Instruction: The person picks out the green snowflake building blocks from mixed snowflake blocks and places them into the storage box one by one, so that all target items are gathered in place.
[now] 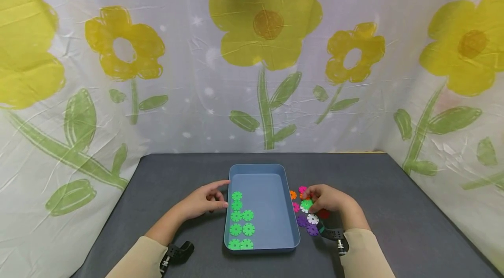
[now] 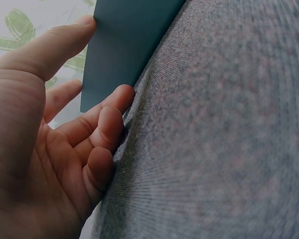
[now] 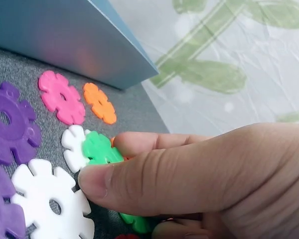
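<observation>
A blue rectangular tray [image 1: 269, 208] lies on the table, with several green notched plastic discs [image 1: 248, 215] along its left side. My left hand [image 1: 202, 199] is at the tray's left wall, with thumb and a fingertip touching it and the other fingers loosely bent, as the left wrist view shows. To the right of the tray, my right hand [image 1: 328, 198] pinches a green notched disc [image 3: 99, 148] between thumb and index finger. That disc overlaps a white disc [image 3: 74, 148] behind it. Another green disc [image 3: 135, 222] shows partly below the thumb.
Around my right hand lie loose discs: purple [image 1: 302, 220], white [image 1: 313, 219], pink [image 1: 295, 207], orange [image 1: 293, 195] and red [image 1: 323, 213]. They sit close along the tray's right wall. A flowered curtain [image 1: 189, 107] rises behind the dark table [image 1: 177, 168].
</observation>
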Motion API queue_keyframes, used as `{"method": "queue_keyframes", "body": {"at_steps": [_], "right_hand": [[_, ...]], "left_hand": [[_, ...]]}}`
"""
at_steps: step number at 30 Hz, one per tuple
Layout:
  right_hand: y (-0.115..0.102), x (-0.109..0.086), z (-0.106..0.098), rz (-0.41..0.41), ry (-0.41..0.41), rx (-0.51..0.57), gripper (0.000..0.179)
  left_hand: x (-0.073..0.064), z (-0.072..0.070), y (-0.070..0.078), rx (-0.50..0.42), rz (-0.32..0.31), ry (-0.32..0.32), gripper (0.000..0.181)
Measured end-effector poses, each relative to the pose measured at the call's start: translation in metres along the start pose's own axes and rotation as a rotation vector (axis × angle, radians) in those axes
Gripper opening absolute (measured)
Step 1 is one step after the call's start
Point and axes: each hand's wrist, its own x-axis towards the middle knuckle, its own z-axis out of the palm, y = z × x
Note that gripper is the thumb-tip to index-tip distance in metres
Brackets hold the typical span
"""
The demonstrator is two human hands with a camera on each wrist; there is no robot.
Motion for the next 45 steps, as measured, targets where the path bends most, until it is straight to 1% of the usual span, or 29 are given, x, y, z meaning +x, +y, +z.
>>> {"method": "queue_keyframes", "body": {"at_steps": [4, 8, 11, 13, 22, 24, 26, 31, 36, 40, 42, 45], "right_hand": [[-0.001, 0.000, 0.002, 0.012, 0.027, -0.011, 0.029], [-0.003, 0.000, 0.003, 0.013, 0.033, -0.027, 0.027], [-0.007, -0.001, 0.002, 0.009, 0.042, -0.051, 0.026], [-0.012, -0.002, 0.001, 0.003, 0.053, -0.048, 0.027], [-0.042, -0.007, -0.013, -0.114, 0.065, 0.002, 0.027], [-0.050, -0.008, -0.014, -0.129, 0.080, 0.016, 0.028], [-0.059, -0.008, -0.013, -0.149, 0.108, 0.007, 0.029], [-0.083, -0.006, -0.005, -0.181, 0.201, -0.015, 0.029], [-0.097, 0.001, 0.006, -0.200, 0.273, 0.043, 0.029], [-0.108, 0.007, 0.017, -0.229, 0.305, 0.064, 0.029], [-0.113, 0.010, 0.024, -0.254, 0.312, 0.052, 0.029], [-0.120, 0.015, 0.038, -0.272, 0.315, 0.036, 0.028]], "left_hand": [[-0.001, -0.001, 0.002, 0.010, 0.006, -0.006, 0.075], [-0.002, -0.001, 0.003, 0.013, 0.012, -0.014, 0.075], [-0.001, -0.001, 0.003, 0.014, 0.012, -0.011, 0.074], [-0.001, -0.001, 0.002, 0.015, 0.010, -0.008, 0.074], [-0.001, 0.000, 0.003, 0.008, 0.008, -0.001, 0.075], [-0.001, 0.000, 0.003, 0.009, 0.010, 0.000, 0.075], [-0.001, -0.001, 0.003, 0.010, 0.012, -0.001, 0.075], [0.000, -0.001, 0.001, 0.006, 0.009, -0.004, 0.075], [0.001, -0.001, 0.000, 0.006, 0.004, -0.003, 0.075], [0.001, -0.001, 0.000, 0.006, 0.006, -0.003, 0.074], [0.000, -0.001, 0.000, 0.000, 0.010, -0.003, 0.075], [0.000, -0.001, 0.000, -0.005, 0.013, -0.003, 0.075]]}}
